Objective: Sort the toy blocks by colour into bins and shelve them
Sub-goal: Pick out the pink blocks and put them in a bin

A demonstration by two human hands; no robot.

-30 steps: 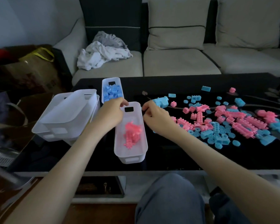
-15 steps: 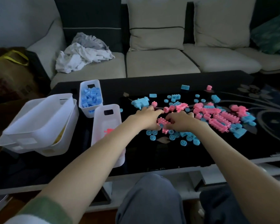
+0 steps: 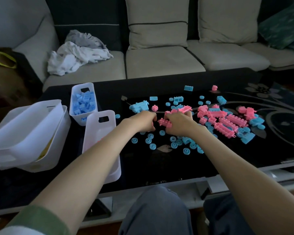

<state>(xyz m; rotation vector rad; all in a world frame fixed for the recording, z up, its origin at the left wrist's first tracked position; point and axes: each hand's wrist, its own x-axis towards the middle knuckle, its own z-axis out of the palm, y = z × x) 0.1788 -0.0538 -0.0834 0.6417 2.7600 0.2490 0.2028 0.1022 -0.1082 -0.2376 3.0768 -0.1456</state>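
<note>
Left forearm (image 3: 85, 160) hiding pink bin's (image 3: 100, 126) contents, curled fingers (image 3: 151, 123) unreadable

**Pink and blue blocks, partly sorted**

Loose pink blocks (image 3: 222, 118) and blue blocks (image 3: 176, 143) lie mixed at centre and right of the frame, small blue round pieces nearest the lower edge of the scatter; left of centre, a narrow white bin (image 3: 82, 102) stands upright, full of blue blocks; just below it a second white bin (image 3: 100, 131) shows a little pink inside; two larger white bins (image 3: 29, 133), nested and tilted, sit at far left.
</note>
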